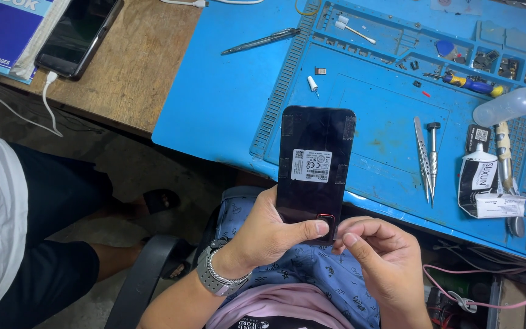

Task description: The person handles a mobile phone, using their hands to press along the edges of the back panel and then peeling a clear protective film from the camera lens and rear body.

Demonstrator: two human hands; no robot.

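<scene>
Your left hand (269,234) clamps the black phone screen (313,170); right hand (375,256) pinches its red pull tab (326,218). Tweezers (422,159) lie right, on the worktop.

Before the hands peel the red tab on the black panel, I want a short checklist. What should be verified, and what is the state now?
1. Left hand grips the panel firmly: ok, thumb lies across its lower edge.
2. Right hand has the red tab: cannot tell, fingertips are beside it.
3. Panel has support beneath: not ok, held in the air over the lap.
4. Tweezers near: ok, on the blue mat.
5. Panel free of cracks: cannot tell.
</scene>
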